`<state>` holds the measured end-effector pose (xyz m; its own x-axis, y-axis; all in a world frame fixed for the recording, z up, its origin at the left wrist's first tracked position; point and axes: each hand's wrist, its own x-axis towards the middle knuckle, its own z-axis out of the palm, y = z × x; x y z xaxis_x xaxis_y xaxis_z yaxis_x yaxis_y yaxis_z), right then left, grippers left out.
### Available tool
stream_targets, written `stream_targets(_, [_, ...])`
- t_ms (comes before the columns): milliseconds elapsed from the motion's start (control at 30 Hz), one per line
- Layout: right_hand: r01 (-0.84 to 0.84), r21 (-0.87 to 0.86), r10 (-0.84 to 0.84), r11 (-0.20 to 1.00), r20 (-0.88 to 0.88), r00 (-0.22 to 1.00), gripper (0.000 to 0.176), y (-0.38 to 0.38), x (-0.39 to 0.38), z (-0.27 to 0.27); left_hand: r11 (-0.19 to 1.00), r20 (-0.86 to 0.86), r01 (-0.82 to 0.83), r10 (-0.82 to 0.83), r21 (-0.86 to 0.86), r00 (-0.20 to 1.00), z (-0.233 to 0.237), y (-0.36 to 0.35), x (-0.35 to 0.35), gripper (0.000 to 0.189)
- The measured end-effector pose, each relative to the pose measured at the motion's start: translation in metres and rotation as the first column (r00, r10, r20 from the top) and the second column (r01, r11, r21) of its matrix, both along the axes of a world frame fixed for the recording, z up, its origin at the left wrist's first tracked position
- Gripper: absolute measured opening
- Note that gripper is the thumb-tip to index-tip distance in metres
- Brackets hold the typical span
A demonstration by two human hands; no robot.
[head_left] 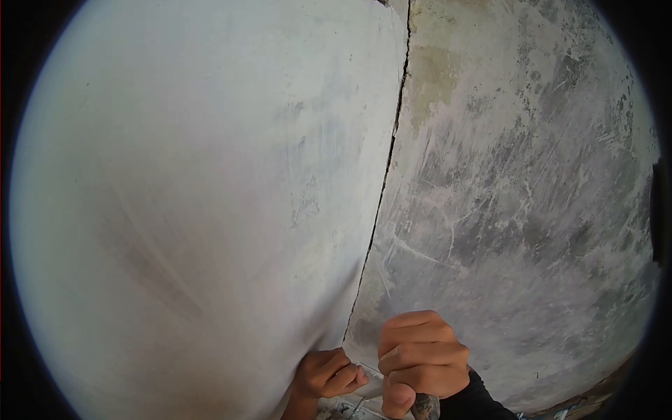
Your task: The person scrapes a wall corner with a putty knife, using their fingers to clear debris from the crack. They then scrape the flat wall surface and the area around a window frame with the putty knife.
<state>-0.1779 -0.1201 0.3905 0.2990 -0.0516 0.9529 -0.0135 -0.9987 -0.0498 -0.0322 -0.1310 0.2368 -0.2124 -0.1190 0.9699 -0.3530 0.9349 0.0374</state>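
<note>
My left hand (327, 372) is closed near the bottom of the crack (383, 185), close to the white wall. What its curled fingers hold, if anything, is hidden. To the right, my right hand (424, 355) is wrapped into a fist, nearer to the camera. Below its thumb the dark, worn, rounded end of a handle (425, 407) sticks out; the rest of that tool is covered by the hand. A dark sleeve (478, 400) covers my right forearm.
The smooth white wall (189, 182) meets a rough, stained grey wall (518, 210) along the crack. Small debris (344, 408) lies below my hands. More debris (570, 404) shows at the foot of the grey wall, lower right.
</note>
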Motion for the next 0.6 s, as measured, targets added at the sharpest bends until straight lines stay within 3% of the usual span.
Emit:
stream_targets(100, [0.069, -0.036, -0.071, 0.997, -0.053, 0.996, 0.024, -0.018, -0.004, -0.002, 1.0, -0.035, 0.011, -0.011, -0.003, 0.999, 0.001, 0.003, -0.003, 0.026])
stream_targets(200, [0.007, -0.081, -0.004, 0.997, 0.035, 0.999, 0.025, -0.003, -0.002, -0.007, 1.0, -0.033, -0.008, 0.008, -0.02, 0.999, -0.004, -0.001, -0.002, 0.027])
stream_targets(333, [0.049, 0.005, -0.049, 0.999, 0.039, 0.998, 0.026, -0.012, -0.005, -0.003, 0.999, -0.014, -0.046, 0.046, -0.022, 0.999, -0.006, 0.003, -0.006, 0.028])
stream_targets(433, [-0.195, -0.125, 0.213, 0.973, 0.154, 0.965, 0.032, 0.026, 0.003, -0.011, 0.996, 0.034, -0.09, 0.09, -0.009, 0.995, -0.002, 0.001, -0.003, 0.029])
stream_targets(500, [-0.119, -0.027, 0.12, 0.993, 0.071, 0.99, 0.008, 0.061, -0.022, -0.048, 0.994, 0.052, -0.108, 0.107, 0.019, 0.993, -0.004, 0.003, -0.003, 0.028])
stream_targets(533, [-0.077, 0.022, 0.076, 0.997, 0.029, 0.997, 0.023, 0.072, -0.035, -0.06, 0.992, 0.066, -0.118, 0.116, 0.034, 0.991, -0.004, 0.004, -0.002, 0.027])
stream_targets(567, [-0.053, -0.027, 0.055, 0.998, 0.09, 0.994, 0.011, 0.073, -0.041, -0.063, 0.999, 0.021, -0.029, 0.028, 0.039, 0.999, -0.001, 0.003, -0.003, 0.02])
stream_targets(600, [-0.028, -0.069, 0.038, 0.997, 0.148, 0.988, 0.039, 0.072, -0.047, -0.067, 0.991, -0.015, 0.04, -0.038, 0.128, 0.999, 0.002, 0.008, -0.001, 0.019])
